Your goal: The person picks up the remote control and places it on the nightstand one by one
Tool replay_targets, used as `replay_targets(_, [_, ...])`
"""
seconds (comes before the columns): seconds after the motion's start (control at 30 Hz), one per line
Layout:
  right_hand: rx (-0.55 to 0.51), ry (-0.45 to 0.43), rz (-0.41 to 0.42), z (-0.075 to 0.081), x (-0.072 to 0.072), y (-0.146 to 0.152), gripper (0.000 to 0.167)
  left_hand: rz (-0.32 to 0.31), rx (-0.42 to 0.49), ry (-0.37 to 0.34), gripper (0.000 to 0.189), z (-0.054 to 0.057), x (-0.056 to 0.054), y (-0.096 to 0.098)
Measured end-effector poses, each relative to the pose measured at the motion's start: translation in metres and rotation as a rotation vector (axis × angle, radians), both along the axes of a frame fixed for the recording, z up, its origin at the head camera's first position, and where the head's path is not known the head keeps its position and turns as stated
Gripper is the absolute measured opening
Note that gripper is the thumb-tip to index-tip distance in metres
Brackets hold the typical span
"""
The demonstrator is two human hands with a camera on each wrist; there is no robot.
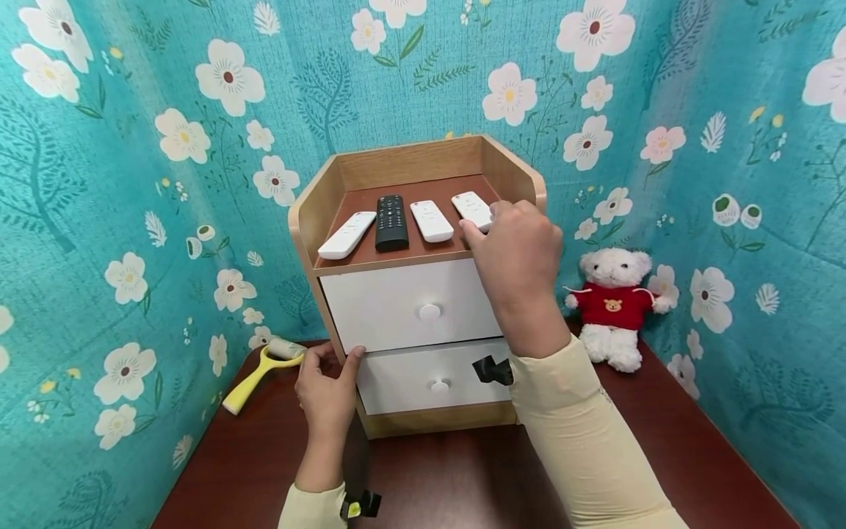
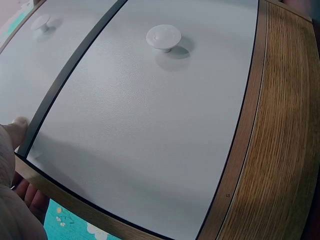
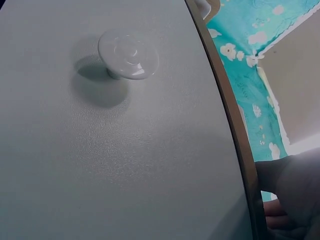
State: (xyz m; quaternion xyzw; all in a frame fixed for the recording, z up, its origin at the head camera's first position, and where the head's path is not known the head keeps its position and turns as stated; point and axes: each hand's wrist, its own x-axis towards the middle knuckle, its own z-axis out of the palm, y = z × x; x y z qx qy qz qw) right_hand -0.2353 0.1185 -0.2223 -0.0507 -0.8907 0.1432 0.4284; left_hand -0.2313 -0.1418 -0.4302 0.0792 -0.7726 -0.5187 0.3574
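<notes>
A small wood-edged cabinet (image 1: 423, 422) with two white drawers stands upright, both drawers pushed in. On its brown top lie a white remote control (image 1: 346, 236) at the left, a black remote (image 1: 391, 224), a second white remote (image 1: 432, 221) and a third white remote (image 1: 472, 209) at the right. My right hand (image 1: 518, 253) pinches the near end of that rightmost remote, its fingers partly hidden. Low on the cabinet's left side, my left hand (image 1: 328, 393) grips the edge, thumb (image 2: 17, 131) on the front and fingers (image 2: 34, 200) behind the side panel.
A yellow-handled lint roller (image 1: 258, 375) lies left of the cabinet on the dark red table (image 1: 436, 485). A white teddy bear (image 1: 615, 305) in a red sweater sits at the right. Floral turquoise cloth (image 1: 423, 81) surrounds the table. Round white knobs (image 2: 163, 37) stick out from the drawers.
</notes>
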Motion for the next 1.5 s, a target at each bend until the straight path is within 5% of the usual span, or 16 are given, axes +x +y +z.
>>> replay_targets(0.4, [0.039, -0.137, -0.032, 0.005, 0.004, 0.001, 0.06, -0.004, -0.001, -0.006, 0.05, 0.001, -0.002, 0.001])
replay_targets(0.73, [0.018, -0.127, 0.021, 0.002, 0.006, 0.003, 0.062, 0.001, -0.013, -0.012, 0.049, -0.001, -0.001, 0.002])
replay_targets(0.97, [-0.105, 0.092, 0.157, -0.013, 0.011, 0.009, 0.054, -0.008, -0.002, -0.011, 0.05, 0.0, -0.003, 0.002])
replay_targets(1.2, [-0.132, 0.397, 0.241, -0.056, 0.033, 0.022, 0.048, -0.007, -0.007, 0.003, 0.051, 0.0, -0.004, 0.002])
replay_targets(1.5, [-0.079, 0.489, 0.38, -0.117, 0.053, 0.034, 0.046, -0.024, -0.028, 0.007, 0.053, 0.003, -0.007, -0.002])
